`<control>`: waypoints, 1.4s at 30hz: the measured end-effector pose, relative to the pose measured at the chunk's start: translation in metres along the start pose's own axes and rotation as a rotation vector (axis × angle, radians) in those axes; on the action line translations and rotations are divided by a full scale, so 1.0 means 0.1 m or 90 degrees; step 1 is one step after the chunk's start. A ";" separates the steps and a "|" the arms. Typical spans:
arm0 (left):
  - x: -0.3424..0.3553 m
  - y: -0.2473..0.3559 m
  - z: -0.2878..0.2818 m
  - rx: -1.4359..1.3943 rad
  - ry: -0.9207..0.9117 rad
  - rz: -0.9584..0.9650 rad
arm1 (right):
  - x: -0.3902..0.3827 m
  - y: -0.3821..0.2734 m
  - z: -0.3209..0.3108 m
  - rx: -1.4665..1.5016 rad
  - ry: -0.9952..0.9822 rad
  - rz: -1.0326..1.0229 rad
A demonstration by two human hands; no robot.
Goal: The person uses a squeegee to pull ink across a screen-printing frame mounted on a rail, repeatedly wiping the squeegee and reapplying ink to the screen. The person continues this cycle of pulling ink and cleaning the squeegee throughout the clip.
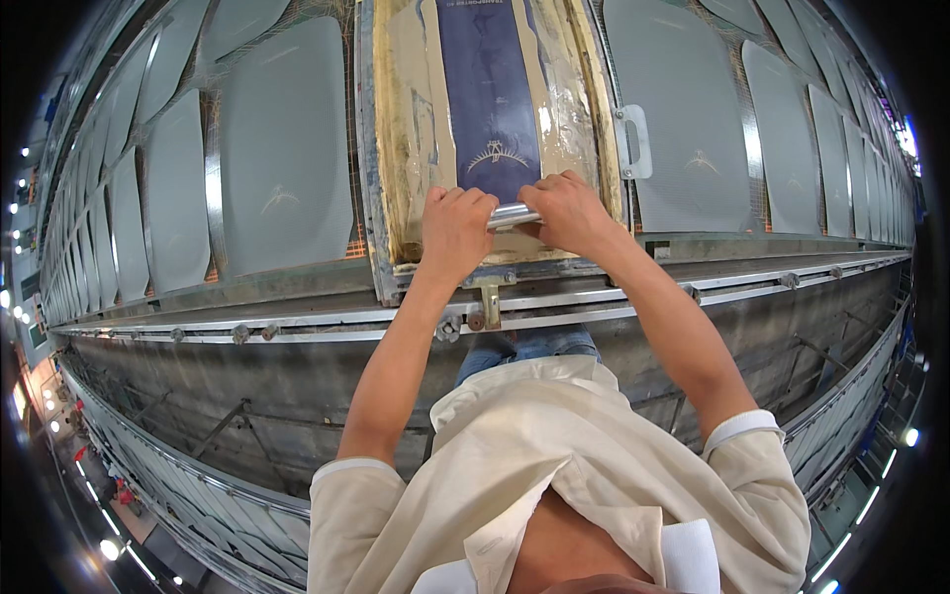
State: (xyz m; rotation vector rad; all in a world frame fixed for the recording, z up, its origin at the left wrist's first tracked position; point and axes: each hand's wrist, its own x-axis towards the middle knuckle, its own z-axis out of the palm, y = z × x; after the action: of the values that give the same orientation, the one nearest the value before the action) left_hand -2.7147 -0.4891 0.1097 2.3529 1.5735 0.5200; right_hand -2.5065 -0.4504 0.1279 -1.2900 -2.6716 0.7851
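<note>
A screen-printing frame (pixel 374 148) with a worn, yellowed border lies in front of me. Its mesh has a tan surround and a dark blue central strip (pixel 490 109) bearing a pale, arched emblem. At the near end of the strip is a squeegee, its silver metal bar (pixel 515 215) showing between my fists. My left hand (pixel 459 230) is closed round the bar's left end. Round the right end wraps my right hand (pixel 572 213), knuckles up. The squeegee's lower edge is hidden.
Grey flat panels (pixel 282 148) lie in rows on both sides of the frame, some with a small pale emblem. A metal handle (pixel 636 144) sticks out at the frame's right. A metal rail (pixel 376 325) with knobs runs along the near edge. Behind me stretches another long table of panels.
</note>
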 end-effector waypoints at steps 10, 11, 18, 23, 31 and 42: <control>-0.14 0.18 -0.15 0.073 -0.075 -0.005 | 0.26 1.73 -0.11 0.146 0.401 0.569; -0.16 0.15 -0.13 0.085 -0.078 -0.014 | 0.29 1.69 -0.10 0.166 0.421 0.540; -0.36 0.19 -0.29 0.037 -0.015 0.001 | -0.07 1.30 -0.58 0.201 0.485 0.485; -0.65 -0.08 -0.74 0.016 0.056 -0.047 | 0.26 0.47 -0.80 0.225 0.514 0.425; -1.38 -1.96 -1.73 0.056 0.073 -0.050 | 1.83 -0.75 0.57 0.340 0.558 0.359; -2.26 -2.31 -1.83 0.081 0.038 0.018 | 2.15 -1.23 0.69 0.330 0.516 0.439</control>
State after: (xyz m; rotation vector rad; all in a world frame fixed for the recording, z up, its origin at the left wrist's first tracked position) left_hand -3.0649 -0.6072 0.1469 2.4786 1.6470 0.5150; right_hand -2.7522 -0.3813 0.0939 -1.8368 -1.2985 0.7037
